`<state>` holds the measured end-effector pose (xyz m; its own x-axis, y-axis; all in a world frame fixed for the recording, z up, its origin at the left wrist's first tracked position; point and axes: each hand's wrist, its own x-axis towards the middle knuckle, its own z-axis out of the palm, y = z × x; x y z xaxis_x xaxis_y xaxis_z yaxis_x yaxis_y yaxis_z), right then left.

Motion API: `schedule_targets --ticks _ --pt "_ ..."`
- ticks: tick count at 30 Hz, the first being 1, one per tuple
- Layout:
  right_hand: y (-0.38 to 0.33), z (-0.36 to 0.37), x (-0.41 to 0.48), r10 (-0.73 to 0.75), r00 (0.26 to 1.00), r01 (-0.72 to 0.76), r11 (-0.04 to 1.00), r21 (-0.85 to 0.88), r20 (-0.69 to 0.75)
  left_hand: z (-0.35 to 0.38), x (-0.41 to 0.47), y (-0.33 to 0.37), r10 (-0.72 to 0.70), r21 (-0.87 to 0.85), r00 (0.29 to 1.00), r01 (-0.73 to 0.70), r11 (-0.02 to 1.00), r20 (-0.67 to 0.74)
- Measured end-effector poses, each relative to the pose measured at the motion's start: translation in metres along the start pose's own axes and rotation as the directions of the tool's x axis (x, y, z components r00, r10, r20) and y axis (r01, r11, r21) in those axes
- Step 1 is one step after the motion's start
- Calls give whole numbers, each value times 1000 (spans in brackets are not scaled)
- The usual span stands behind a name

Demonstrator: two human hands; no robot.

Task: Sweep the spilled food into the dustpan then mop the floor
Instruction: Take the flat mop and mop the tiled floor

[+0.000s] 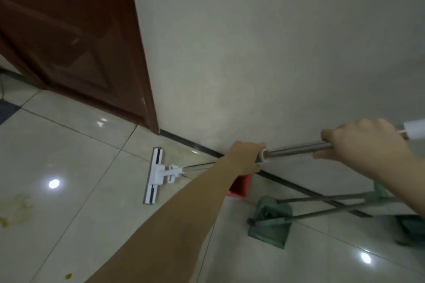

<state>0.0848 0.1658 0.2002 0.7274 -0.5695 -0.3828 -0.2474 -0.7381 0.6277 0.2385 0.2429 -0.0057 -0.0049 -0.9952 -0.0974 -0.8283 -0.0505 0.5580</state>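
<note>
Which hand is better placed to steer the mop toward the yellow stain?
Likely left: the left hand grips the mop handle lower, nearer the mop head and the yellow stain; the right hand holds the upper end.

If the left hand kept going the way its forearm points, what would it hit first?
Probably the wall, just above the dark baseboard. The left hand, gripping the mop handle, looks close to it, though depth is unclear.

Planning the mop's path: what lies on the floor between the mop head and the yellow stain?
Only bare glossy tile, in the head view, between the mop head and the yellow stain.
</note>
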Motion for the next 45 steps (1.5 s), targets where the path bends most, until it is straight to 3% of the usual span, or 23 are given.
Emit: schedule_targets --ticks 3,5,9,12,15,19,22,29,42,45 --pt "-41 59 -62 43 983 -92 958 271 181 48 -32 29 -7 101 994 -4 995 111" --pt "-80 105 -105 9 976 -102 902 421 217 89 -62 47 -26 159 984 -3 987 177" --pt "-155 164 -183 -31 923 -236 741 629 383 166 -118 79 -161 186 922 100 977 351" --pt "-205 189 -219 -57 889 -302 673 675 454 221 -145 81 -149 224 875 48 973 461" --pt "-235 210 -249 -126 830 -380 586 716 544 264 -172 87 -116 245 868 -7 970 484" --pt "-246 230 -289 -363 699 -551 277 787 617 299 -199 98 -57 255 857 -89 963 513" --pt "-250 214 -299 -397 680 -624 127 771 616 304 -210 95 -31 198 827 -97 975 561" --pt "-251 189 -247 -318 770 -563 71 824 554 267 -191 47 12 137 832 -105 985 555" --pt "-269 130 -51 -407 810 -406 133 904 423 167 -122 -124 -74 223 875 -40 974 478" --pt "-275 119 -21 -406 811 -420 95 903 420 151 -119 -153 -124 289 867 -25 957 483"
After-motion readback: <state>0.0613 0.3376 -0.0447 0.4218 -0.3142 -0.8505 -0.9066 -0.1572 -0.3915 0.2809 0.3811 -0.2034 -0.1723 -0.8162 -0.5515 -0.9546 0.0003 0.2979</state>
